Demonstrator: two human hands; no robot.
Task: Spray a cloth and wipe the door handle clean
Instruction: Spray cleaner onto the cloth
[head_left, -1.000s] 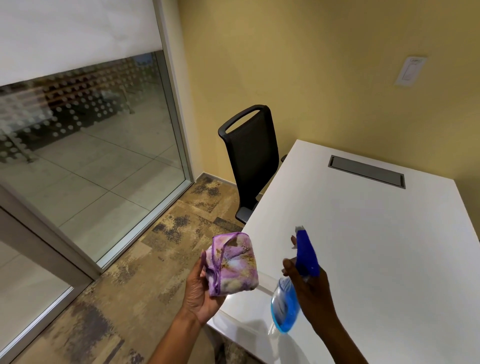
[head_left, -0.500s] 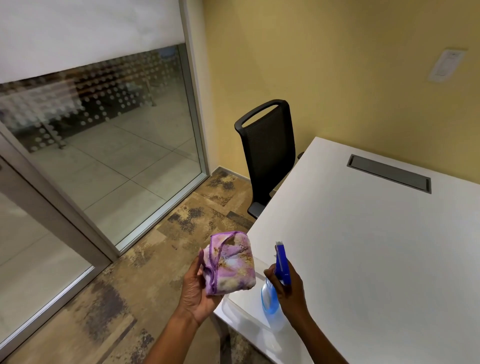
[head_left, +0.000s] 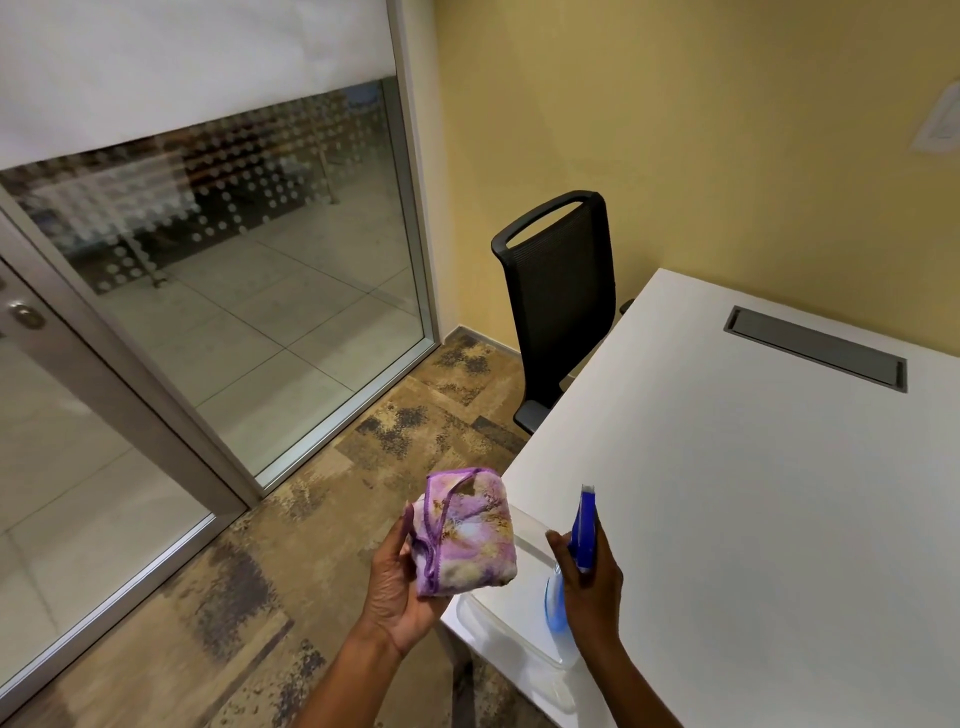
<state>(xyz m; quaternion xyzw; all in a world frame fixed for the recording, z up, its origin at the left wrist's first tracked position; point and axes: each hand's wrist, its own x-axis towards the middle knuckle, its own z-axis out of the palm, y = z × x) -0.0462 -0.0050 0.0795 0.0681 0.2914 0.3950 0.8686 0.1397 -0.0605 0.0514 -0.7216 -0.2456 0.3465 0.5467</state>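
My left hand (head_left: 397, 587) holds a folded purple and yellow patterned cloth (head_left: 467, 532) up in front of me, above the carpet. My right hand (head_left: 592, 582) grips a spray bottle (head_left: 579, 545) with a blue trigger head and blue liquid, over the corner of the white table (head_left: 753, 493). The bottle sits just right of the cloth, a small gap between them. At the far left edge a round metal fitting (head_left: 23, 314) shows on the glass door (head_left: 67, 457); the handle itself is out of frame.
A black mesh office chair (head_left: 558, 296) stands against the yellow wall beside the table. A clear plastic container (head_left: 498, 623) rests on the table's near corner under my hands. A fixed glass panel (head_left: 249, 291) with a frosted dot band fills the left. Patterned carpet (head_left: 249, 597) covers the floor.
The view has swung left, bringing the glass door and its metal fitting into frame. My right hand lowered the spray bottle toward the table corner; the cloth stays in my left hand.
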